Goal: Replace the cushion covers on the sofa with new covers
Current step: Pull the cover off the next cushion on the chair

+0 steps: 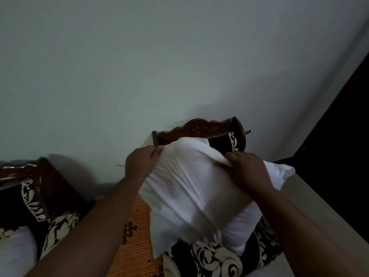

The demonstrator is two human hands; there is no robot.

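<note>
A white cushion (199, 188) is standing on a carved, floral-upholstered sofa chair (209, 256), its top edge bunching under the fingers of both hands. The left hand (139, 162) and right hand (247, 170) are each pinching white fabric, apparently working the cover along the cushion.

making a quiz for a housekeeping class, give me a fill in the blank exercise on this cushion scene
1. Both hands grip the plump ____ fabric cushion at its top edge.
2. The left hand pinches the cushion's upper ____ corner.
3. The cushion stands on a dark armchair with a cream ____ pattern.
4. Under the left forearm lies an ____ woven cloth.

The right hand bunches the fabric.

Missing words: white; left; floral; orange
</note>
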